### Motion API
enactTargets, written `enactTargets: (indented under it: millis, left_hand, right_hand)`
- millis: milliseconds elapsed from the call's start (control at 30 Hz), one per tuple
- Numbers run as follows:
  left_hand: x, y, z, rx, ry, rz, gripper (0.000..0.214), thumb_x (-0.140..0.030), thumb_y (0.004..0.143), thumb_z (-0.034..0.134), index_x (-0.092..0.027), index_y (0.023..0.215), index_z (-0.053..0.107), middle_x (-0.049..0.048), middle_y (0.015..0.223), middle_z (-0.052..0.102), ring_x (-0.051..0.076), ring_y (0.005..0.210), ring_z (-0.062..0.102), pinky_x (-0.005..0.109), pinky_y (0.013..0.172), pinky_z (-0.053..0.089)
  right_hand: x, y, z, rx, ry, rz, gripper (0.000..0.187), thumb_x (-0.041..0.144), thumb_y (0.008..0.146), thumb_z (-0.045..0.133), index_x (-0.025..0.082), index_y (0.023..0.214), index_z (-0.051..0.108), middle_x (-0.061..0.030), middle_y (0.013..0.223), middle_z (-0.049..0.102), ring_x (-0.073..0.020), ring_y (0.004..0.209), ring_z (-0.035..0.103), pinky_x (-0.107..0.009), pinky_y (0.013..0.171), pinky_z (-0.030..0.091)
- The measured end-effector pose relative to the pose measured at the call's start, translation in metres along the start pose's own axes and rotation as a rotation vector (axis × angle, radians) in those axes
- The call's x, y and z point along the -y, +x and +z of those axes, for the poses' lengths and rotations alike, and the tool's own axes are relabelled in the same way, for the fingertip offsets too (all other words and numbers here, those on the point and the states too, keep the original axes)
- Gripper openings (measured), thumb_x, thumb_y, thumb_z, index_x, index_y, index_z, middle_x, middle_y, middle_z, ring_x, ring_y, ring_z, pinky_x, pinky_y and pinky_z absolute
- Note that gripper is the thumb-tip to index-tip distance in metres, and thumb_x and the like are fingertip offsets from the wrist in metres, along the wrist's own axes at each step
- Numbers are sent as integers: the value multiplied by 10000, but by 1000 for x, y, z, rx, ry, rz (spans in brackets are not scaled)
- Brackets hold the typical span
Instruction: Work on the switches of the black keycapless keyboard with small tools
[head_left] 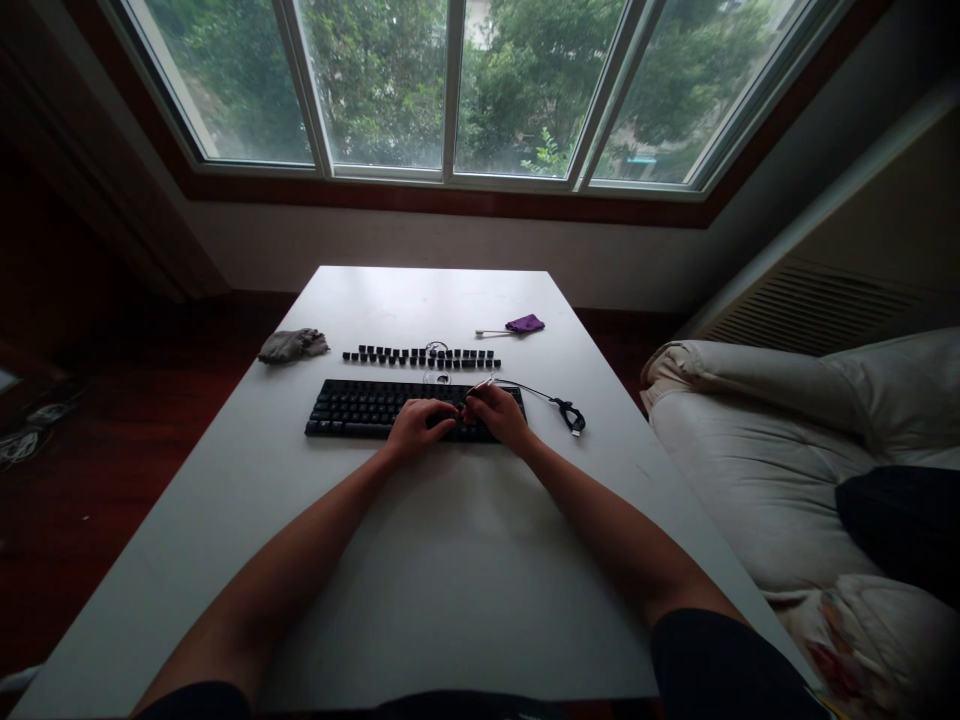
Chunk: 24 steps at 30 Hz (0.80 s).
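Grey cloth lies bunched at ten o'clock from the keyboard, probably set aside there to leave room for the hands. The keyboard itself sits flat on the white table, its long side towards the person, likely so that both hands can get at it. At twelve o'clock, just past its far edge, loose keys stand in two lines, perhaps to keep them in order. Left hand rests at six o'clock, over the keyboard's near edge, thumb and forefinger tips close together; whether they pinch anything, I cannot tell. Right hand, at three o'clock from it, pinches a slim wire tool between thumb and fingers, apparently for fine control over the keys. Towards two o'clock from the keyboard lie a pale stick and a folded purple cloth. At three o'clock, a cable is bundled, seemingly to keep it from trailing. Counted: two hands, one keyboard, one wire tool, two cloths, one stick, one cable, two lines of keys, too small to number surely.
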<state>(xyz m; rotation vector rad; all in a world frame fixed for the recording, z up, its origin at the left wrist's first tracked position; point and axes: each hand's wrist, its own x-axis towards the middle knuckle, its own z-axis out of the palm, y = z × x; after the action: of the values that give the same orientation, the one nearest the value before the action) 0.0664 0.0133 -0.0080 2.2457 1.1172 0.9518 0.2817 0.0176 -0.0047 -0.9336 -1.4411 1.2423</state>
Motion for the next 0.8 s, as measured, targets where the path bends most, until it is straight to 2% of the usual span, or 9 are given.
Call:
enactTargets:
  millis: [233,467,633,800]
  left_hand:
    - [0,2,0,31,-83,6,221,-324,916,621,-260,1101,722,37,1068,751,219,999,681,395,1006,440]
    - [-5,1,-6,8,-260,-86,302,-312,858,681,-234,1150,682,43,1021,737,198,924,681,326,866,521]
    - [-4,2,-6,-32,-451,-99,377,-269,831,705,-210,1194,621,67,1083,719,195,990,668,347,932,519]
    - [-3,3,-5,-19,-527,-102,413,-261,840,701,-200,1233,592,85,1077,722,204,1014,676,373,951,515]
  right_hand:
    - [1,0,1,-40,1,7,356,520,825,699,211,916,548,-9,729,710,-179,603,677,-318,613,562]
    - [6,-1,3,-81,80,20,390,539,801,712,221,922,522,-6,719,711,-185,584,679,-332,605,569]
    - [9,0,6,-72,139,85,451,566,746,747,225,912,503,2,702,708,-192,582,683,-345,598,581]
    - [7,2,5,-60,180,116,457,542,741,761,219,924,494,6,705,709,-190,581,691,-343,603,588]
